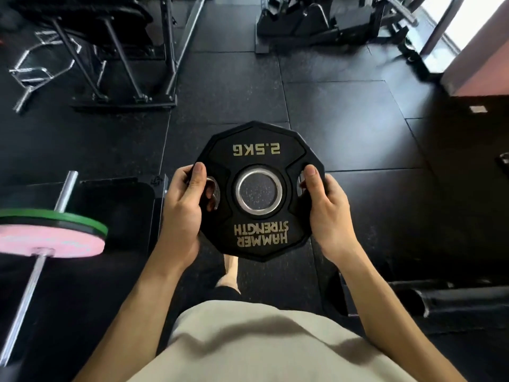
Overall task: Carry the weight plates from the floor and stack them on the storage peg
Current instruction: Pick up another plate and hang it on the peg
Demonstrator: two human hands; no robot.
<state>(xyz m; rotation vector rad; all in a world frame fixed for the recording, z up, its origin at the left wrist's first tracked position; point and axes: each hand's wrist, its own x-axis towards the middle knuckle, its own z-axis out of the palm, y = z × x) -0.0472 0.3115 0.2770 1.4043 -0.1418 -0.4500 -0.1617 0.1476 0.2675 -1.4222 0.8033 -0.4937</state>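
A black weight plate marked 2.5KG and HAMMER STRENGTH, with a steel-ringed centre hole, is held flat in front of my body above the floor. My left hand grips its left edge, fingers through the left grip slot and thumb on top. Its right edge is held the same way by my right hand. At the left, a steel peg rises through a green plate and a pink plate on a bar. The lettering reads upside down from where I look.
Black rubber floor tiles lie ahead. A bench frame with chrome handles stands at the far left, and machine bases at the far middle. A dark box sits at the right, and a black roller lies low right.
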